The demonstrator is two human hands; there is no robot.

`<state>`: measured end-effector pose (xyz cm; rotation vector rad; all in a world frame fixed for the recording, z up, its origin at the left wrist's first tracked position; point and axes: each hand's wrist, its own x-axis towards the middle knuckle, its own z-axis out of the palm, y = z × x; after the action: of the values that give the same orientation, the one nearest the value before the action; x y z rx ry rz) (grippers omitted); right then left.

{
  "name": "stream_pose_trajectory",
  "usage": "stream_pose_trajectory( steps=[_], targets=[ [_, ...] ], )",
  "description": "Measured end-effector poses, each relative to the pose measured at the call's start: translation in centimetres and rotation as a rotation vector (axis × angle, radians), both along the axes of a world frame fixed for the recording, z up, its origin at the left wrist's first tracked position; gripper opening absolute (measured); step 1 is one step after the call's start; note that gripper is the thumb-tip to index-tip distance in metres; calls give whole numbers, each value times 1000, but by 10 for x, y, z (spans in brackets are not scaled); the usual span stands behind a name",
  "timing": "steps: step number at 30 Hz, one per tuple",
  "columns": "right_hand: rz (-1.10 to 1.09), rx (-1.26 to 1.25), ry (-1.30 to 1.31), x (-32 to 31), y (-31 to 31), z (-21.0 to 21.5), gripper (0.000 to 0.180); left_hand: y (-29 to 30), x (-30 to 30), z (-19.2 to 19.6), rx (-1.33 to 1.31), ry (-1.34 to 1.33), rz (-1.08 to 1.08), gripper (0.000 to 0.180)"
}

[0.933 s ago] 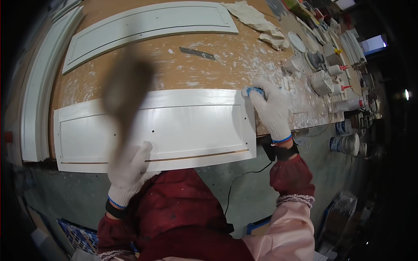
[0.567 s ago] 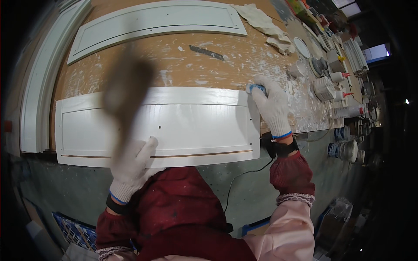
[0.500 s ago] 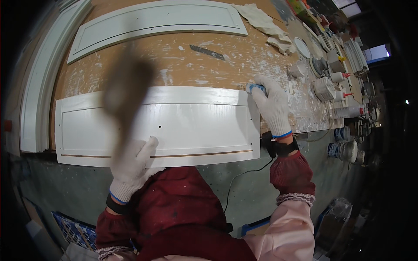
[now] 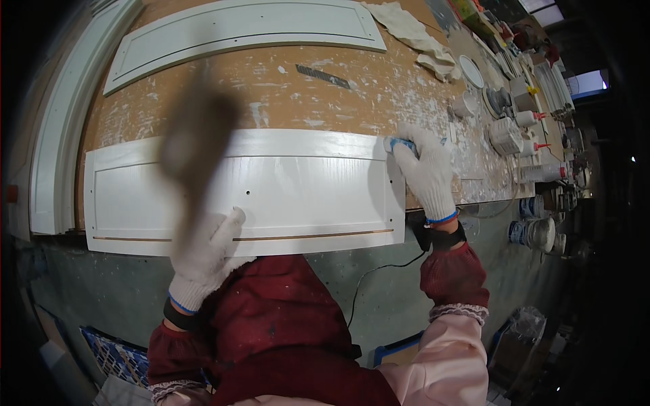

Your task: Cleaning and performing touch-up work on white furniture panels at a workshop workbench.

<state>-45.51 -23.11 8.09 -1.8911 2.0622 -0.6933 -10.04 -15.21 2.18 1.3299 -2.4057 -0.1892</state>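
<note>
A white framed panel (image 4: 305, 183) with small dark holes and a narrow brown groove lies along the near edge of the workbench. At its near edge, my left hand (image 4: 206, 254), in a white knitted glove, grips the panel; a dark blur across the view hides some of its fingers. By the far right corner, my right hand (image 4: 428, 169), gloved the same way, is closed around a small blue pad (image 4: 402, 144). The pad touches the panel's right edge, and the fingers cover most of it.
Another white panel (image 4: 247, 30) lies farther back, and long white boards (image 4: 57, 135) stand at left. A grey strip (image 4: 323, 76) and a cream cloth (image 4: 413, 40) rest on the paint-spattered bench (image 4: 284, 101). Tubs, red-tipped bottles (image 4: 528, 147) and paint buckets (image 4: 538, 233) crowd the right.
My right hand has slid slightly nearer along the panel's right end with the blue pad. My left hand keeps its place on the near edge. The whole view has shifted a little.
</note>
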Motion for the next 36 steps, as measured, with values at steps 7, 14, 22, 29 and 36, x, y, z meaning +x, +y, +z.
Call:
stream_pose_trajectory(
  steps=[7, 14, 22, 29, 36],
  targets=[
    [7, -10, 17, 0, 13, -3, 22, -2, 0, 0, -4, 3, -10, 67],
    [0, -24, 21, 8, 22, 1, 20, -1, 1, 0, -9, -2, -11, 67],
    [-41, -116, -66, -6, 28, -18, 24, 0, -1, -2, 10, -4, -18, 68],
    [5, -152, 28, 2, 28, -18, 28, 2, 3, -12, 65, 35, 50, 67],
    [-41, -155, -26, 0, 29, -20, 29, -2, -2, 1, -11, -4, -13, 67]
  ],
)
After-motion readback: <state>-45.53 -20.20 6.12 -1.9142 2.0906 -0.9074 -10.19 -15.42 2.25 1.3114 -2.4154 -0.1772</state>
